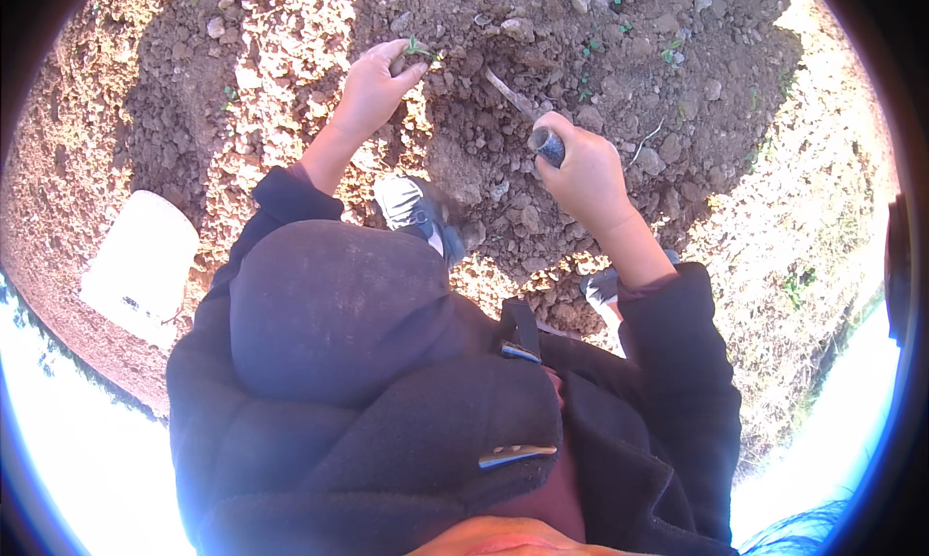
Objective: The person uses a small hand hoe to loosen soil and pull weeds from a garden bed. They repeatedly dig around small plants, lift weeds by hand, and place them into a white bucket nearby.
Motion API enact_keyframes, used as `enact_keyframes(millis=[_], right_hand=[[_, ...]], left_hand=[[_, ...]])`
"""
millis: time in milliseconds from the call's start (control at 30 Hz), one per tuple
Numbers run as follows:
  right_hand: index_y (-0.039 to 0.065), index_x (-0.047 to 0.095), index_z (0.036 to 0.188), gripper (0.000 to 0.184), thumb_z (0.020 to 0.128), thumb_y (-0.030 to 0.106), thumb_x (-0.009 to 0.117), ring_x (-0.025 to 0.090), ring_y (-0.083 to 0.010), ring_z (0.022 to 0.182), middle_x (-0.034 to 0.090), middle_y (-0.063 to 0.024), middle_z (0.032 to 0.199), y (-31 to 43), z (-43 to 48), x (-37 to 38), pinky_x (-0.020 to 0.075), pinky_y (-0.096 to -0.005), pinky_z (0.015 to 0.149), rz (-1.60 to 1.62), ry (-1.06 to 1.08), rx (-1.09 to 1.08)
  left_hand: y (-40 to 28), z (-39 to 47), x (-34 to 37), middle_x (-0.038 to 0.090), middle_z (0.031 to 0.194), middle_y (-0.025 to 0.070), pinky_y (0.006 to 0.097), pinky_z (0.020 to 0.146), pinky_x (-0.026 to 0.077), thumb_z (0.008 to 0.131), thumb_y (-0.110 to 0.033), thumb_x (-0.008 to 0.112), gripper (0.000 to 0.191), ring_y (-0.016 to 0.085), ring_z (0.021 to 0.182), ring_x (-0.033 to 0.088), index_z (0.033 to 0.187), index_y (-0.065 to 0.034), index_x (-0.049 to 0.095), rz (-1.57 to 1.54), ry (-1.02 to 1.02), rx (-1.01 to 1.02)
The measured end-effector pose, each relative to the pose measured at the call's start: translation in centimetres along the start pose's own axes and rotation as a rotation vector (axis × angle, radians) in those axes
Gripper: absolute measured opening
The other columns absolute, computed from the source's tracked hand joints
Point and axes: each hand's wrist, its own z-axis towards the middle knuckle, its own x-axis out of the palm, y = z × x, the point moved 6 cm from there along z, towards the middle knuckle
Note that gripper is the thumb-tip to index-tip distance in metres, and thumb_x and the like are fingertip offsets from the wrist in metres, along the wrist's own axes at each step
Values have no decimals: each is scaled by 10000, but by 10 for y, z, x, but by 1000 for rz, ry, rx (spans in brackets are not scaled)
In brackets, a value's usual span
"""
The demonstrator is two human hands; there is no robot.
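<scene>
Between the thumb and fingers of my left hand [376, 84] is a small green seedling [416, 48], held just above the soil. My right hand [586, 168] is wrapped around the dark handle of a sickle-like hand tool [548, 146]. Its thin, curved metal blade [509, 93] reaches up and left over a shallow hollow of loose brown soil [472, 113]. The tip ends beside the hollow, a short way right of the seedling. The seedling's lower part is hidden by my fingers.
A white bucket-like container [141, 266] lies on the ground at the left. My shoes [406, 204] stand on cloddy soil below the hollow. Small green plants [671, 51] and stones [580, 1] dot the earth at the upper right. Sunlit dry grass [798, 266] borders the right side.
</scene>
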Motion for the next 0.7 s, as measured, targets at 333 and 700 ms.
enact_keyframes(millis=[333, 700], right_hand=[[89, 604, 965, 218, 760, 66, 674, 659, -317, 751, 655, -118, 798, -10, -14, 6, 518, -346, 687, 339, -101, -3], [89, 591, 953, 225, 748, 45, 671, 656, -324, 761, 646, -123, 797, 19, -23, -32, 511, -356, 683, 267, -85, -37]], left_hand=[[-9, -2, -2, 543, 850, -11, 226, 617, 405, 847, -218, 727, 342, 72, 683, 454, 1136, -43, 672, 9, -40, 89], [-41, -14, -5, 533, 786, 38, 307, 662, 478, 840, -157, 705, 312, 166, 681, 540, 1151, -150, 688, 37, -36, 203]])
